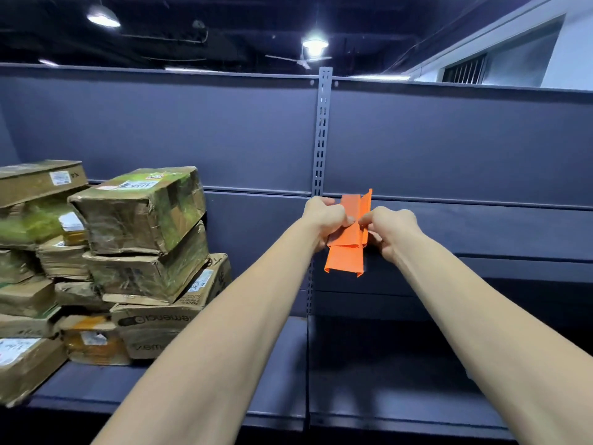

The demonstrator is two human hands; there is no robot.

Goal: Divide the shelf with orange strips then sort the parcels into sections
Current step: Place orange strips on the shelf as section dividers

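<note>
At the far left, a pile of parcels (106, 268) sits stacked on the dark shelf (401, 396), brown cartons wrapped in tape with white labels, several tilted against each other (the labels are too blurred to read). To their right the shelf surface is bare, and a grey slotted upright (322, 133) runs up the back panel near the middle. Just in front of that upright the left hand (324, 220) is closed on the left edge of a bundle of orange strips (348, 239), fingers curled around it. The strips are held up in the air above the shelf, overlapping, their long edges folded up. The right hand (391, 232) pinches the bundle's right edge between thumb and fingertips. Both forearms reach forward from the bottom of the view.
</note>
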